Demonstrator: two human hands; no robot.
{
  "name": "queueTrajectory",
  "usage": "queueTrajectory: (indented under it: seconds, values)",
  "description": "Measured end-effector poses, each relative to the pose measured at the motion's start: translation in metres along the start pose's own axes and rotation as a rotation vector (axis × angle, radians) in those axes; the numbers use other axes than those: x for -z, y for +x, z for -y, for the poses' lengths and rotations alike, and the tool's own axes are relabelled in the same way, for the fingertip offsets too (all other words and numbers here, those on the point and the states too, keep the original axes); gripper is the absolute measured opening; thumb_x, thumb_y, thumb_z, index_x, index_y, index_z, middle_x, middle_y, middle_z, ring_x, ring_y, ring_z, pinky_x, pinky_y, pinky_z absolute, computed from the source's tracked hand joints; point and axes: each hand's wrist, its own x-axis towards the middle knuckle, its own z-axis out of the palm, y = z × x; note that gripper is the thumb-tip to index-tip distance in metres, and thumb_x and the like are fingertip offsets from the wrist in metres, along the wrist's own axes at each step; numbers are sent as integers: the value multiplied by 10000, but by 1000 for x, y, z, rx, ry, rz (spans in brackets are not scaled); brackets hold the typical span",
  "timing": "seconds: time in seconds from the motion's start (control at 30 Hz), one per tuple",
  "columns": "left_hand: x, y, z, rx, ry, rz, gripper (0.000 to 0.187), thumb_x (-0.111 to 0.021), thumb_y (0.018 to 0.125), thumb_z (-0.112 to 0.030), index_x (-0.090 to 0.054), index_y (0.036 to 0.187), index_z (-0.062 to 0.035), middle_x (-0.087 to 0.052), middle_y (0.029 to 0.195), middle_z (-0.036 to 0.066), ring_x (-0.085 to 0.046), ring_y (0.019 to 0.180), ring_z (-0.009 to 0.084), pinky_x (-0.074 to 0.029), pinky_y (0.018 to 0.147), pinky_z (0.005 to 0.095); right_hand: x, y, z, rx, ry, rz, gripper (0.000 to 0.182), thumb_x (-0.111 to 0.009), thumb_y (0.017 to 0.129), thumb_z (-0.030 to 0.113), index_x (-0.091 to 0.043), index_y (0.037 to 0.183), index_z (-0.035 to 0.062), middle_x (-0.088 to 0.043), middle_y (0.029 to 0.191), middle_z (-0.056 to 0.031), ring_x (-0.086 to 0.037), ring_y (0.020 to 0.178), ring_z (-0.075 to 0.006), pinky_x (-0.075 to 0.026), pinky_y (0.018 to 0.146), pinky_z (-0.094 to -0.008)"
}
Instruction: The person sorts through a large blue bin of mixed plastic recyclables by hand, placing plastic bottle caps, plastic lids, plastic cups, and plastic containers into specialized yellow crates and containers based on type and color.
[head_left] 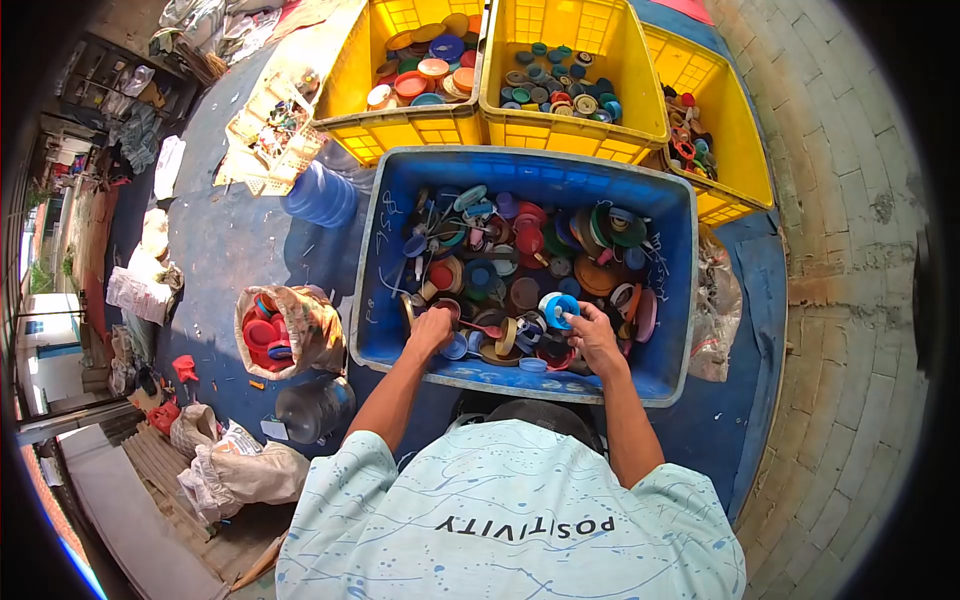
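A large blue crate (pixel 530 160) holds a mixed heap of plastic lids and caps. My right hand (pixel 593 335) is closed on a light blue ring-shaped cap (pixel 562 311) above the heap, at the crate's near right. Near the front left inside the crate, my left hand (pixel 432 328) has its fingers closed by a dark red round lid (pixel 448 308). Whether those fingers grip the lid is too small to tell.
Beyond the crate stand three yellow crates (pixel 572 128) with sorted caps. To the left are a sack (pixel 318 335) of red lids, a blue water bottle (pixel 322 195), a clear bottle (pixel 315 408) and a basket (pixel 270 180). Plastic bags (pixel 714 310) lie at right.
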Motion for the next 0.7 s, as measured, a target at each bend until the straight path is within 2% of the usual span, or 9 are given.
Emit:
queueTrajectory:
  seconds: [0.17,0.27,0.37,0.43,0.47,0.53,0.7]
  values:
    - [3,-2,-3,-35,28,9,293,-675,692,-113,-706,983,-117,-664,949,219,-626,936,388,-512,815,457,-9,-6,0,-19,-7,21,274,-638,883,199,-546,1102,63,-586,884,-18,-546,704,-102,-432,601,-240]
    - [16,-4,-11,-51,-126,37,240,-684,700,-146,-688,916,-42,-659,948,234,-632,933,401,-509,798,469,-12,0,-5,19,-5,-24,284,-607,910,228,-556,1122,46,-616,881,-26,-572,700,-94,-426,566,-219]
    - [34,2,-16,-81,-409,114,348,-743,697,-184,-679,979,10,-682,904,187,-664,889,334,-513,766,417,-15,1,-3,49,30,-50,270,-612,911,246,-598,1093,48,-639,879,-19,-586,700,-88,-434,555,-219]
    - [52,4,-33,49,-775,155,413,-775,730,-207,-659,1036,46,-675,818,107,-649,762,204,-502,675,334,-16,1,2,49,65,-48,267,-628,904,257,-607,1080,58,-643,878,-9,-587,711,-89,-439,577,-230]
    - [65,2,-46,82,-942,188,344,-734,820,-192,-644,1040,57,-601,735,18,-516,617,52,-400,518,194,-15,3,3,41,92,-58,275,-641,896,269,-608,1076,65,-644,884,-5,-586,719,-90,-440,597,-235]
    - [75,10,-58,93,-1172,160,330,-740,818,-185,-636,1048,28,-591,742,1,-525,622,49,-406,514,185,-16,6,10,9,158,-52,249,-675,875,302,-610,1023,112,-637,879,20,-564,742,-93,-439,637,-248]
    - [92,50,-94,80,-1527,136,277,-728,831,-179,-614,1031,-24,-587,770,-14,-553,644,69,-447,564,194,-20,17,40,72,277,-59,285,-697,857,328,-600,999,101,-627,860,22,-566,754,-105,-449,661,-255]
